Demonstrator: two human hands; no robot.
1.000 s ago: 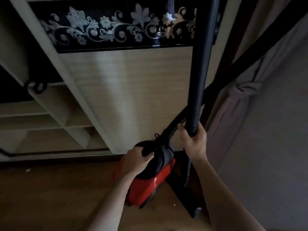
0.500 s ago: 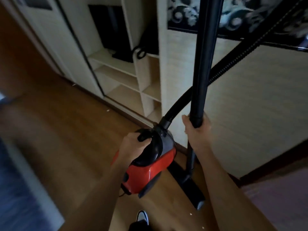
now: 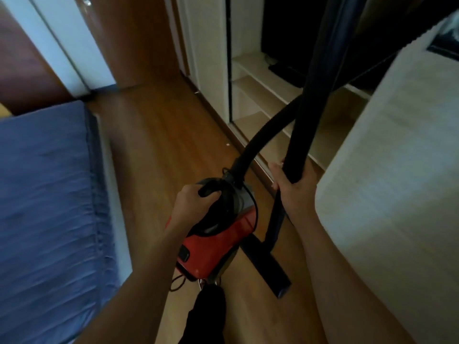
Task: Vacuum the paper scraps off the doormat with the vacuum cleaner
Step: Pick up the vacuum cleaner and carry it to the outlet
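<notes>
My left hand (image 3: 196,202) grips the red vacuum cleaner (image 3: 218,244) by its handle, and my right hand (image 3: 293,192) wraps its black wand (image 3: 305,135). No doormat in view. The dangling nozzle (image 3: 270,266) could clip the wardrobe (image 3: 385,170) close beside it.

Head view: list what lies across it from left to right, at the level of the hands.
Blue mattress → left hand → red vacuum cleaner → right hand on the black tube → pale wardrobe door.
</notes>
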